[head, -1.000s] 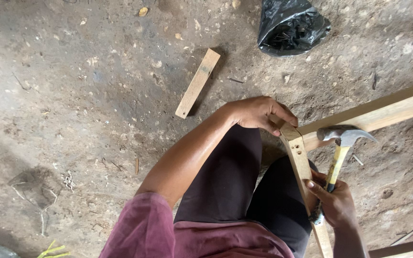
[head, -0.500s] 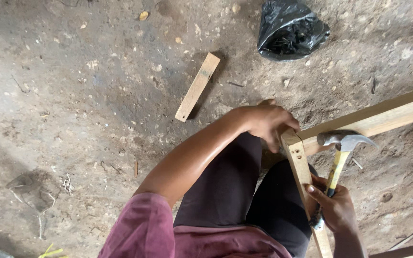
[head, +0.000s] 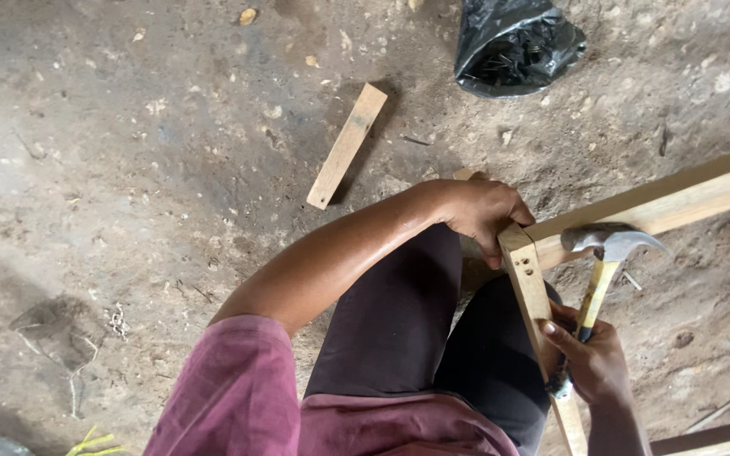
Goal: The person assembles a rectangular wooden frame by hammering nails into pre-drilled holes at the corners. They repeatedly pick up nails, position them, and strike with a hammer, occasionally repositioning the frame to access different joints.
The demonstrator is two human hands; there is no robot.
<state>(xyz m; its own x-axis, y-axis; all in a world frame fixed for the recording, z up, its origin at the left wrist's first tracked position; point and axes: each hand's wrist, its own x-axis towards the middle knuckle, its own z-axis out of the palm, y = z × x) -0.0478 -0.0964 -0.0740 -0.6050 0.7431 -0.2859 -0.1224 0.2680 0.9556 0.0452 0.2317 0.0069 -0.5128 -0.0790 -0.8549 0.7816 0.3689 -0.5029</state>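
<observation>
Two wooden battens meet at a corner just in front of the person's knees: a long batten [head: 678, 203] runs off toward the right edge, and a shorter batten [head: 534, 295] with small holes near its end comes back toward the body. The left hand [head: 479, 211] is closed over that corner joint, fingers wrapped around the top of the shorter batten. The right hand [head: 593, 359] grips the yellow handle of a claw hammer [head: 606, 253], whose steel head hangs just beside the joint, close to the long batten; whether it touches the wood is unclear. A loose wood offcut [head: 346, 145] lies on the dirt floor [head: 128, 169], well apart, and a crumpled black plastic bag [head: 513, 42] sits farther off.
</observation>
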